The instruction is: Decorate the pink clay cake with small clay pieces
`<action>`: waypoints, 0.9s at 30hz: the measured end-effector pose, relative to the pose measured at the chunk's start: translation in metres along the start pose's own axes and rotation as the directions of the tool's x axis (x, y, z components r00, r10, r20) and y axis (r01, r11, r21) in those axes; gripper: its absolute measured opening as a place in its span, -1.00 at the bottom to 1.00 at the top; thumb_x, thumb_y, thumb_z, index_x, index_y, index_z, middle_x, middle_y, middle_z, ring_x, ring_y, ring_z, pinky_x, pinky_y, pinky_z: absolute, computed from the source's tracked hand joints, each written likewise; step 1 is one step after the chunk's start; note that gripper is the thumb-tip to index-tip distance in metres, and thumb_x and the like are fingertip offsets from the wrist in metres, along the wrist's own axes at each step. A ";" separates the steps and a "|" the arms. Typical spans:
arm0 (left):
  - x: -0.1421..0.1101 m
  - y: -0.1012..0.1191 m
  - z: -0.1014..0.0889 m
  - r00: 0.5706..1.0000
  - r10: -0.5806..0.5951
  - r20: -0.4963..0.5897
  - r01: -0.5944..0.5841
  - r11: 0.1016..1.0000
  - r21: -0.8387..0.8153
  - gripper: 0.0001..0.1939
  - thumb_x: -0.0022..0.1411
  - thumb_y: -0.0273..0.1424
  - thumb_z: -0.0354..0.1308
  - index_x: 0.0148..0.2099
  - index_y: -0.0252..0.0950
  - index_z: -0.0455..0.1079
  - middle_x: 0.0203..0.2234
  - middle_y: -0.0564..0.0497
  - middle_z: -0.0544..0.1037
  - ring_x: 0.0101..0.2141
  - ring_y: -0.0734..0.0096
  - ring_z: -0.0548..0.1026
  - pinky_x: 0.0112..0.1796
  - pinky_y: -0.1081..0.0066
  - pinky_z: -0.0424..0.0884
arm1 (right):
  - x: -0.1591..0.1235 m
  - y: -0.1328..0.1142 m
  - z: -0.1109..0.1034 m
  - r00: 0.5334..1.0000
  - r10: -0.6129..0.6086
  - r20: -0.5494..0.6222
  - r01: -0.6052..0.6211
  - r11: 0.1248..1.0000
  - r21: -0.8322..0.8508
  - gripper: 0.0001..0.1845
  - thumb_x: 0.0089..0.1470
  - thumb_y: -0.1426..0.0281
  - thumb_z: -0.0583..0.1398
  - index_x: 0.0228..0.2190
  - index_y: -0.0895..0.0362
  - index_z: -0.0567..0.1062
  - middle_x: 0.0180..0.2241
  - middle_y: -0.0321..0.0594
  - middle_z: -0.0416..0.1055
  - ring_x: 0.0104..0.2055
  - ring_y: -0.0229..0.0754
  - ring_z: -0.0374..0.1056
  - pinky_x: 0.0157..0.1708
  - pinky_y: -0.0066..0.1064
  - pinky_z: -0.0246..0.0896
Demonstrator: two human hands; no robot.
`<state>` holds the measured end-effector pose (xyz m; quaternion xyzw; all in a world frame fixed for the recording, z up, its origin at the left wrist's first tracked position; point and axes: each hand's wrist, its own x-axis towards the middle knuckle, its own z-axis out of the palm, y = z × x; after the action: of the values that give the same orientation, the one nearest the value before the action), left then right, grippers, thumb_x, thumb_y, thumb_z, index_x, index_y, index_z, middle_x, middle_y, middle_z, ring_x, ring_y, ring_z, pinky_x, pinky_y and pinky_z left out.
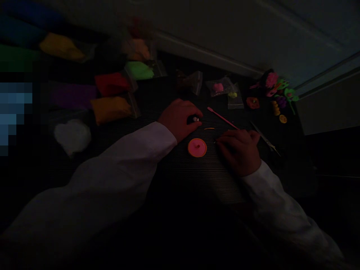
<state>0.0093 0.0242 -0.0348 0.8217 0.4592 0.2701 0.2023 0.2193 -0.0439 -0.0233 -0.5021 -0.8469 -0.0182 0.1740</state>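
In dim light, my left hand is curled with thumb and fingertips around a small whitish lump. My right hand rests low over the dark table, its fingers pinched together. A tiny white speck shows at those fingertips; I cannot make out what they hold. Between and just below the hands lies a round pink disc with an orange rim and a small raised knob on it. A thin orange strip lies between the hands. Beyond the right hand is a pink modelling tool.
Scissors lie right of my right hand. Bags of coloured clay, red, orange and white among them, spread at left. Small bags lie behind. Colourful clay shapes sit at the back right by the pale wall.
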 end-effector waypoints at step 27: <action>-0.001 0.008 -0.020 0.994 0.079 -0.079 -0.103 0.927 -0.360 -0.88 0.04 -0.37 0.18 -0.35 -0.26 0.50 -0.25 0.03 0.54 -0.16 0.44 0.43 -0.03 0.32 0.26 | 0.045 -0.014 -0.005 0.968 0.132 -0.213 -0.060 0.948 0.313 -0.93 -0.02 0.39 0.17 -0.42 0.08 0.45 -0.33 -0.21 0.43 -0.25 -0.17 0.36 -0.21 -0.24 0.14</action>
<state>0.0013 0.0217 -0.0152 0.7815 0.3688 0.3854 0.3236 0.1894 -0.0136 -0.0027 -0.5045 -0.7879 0.0625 0.3474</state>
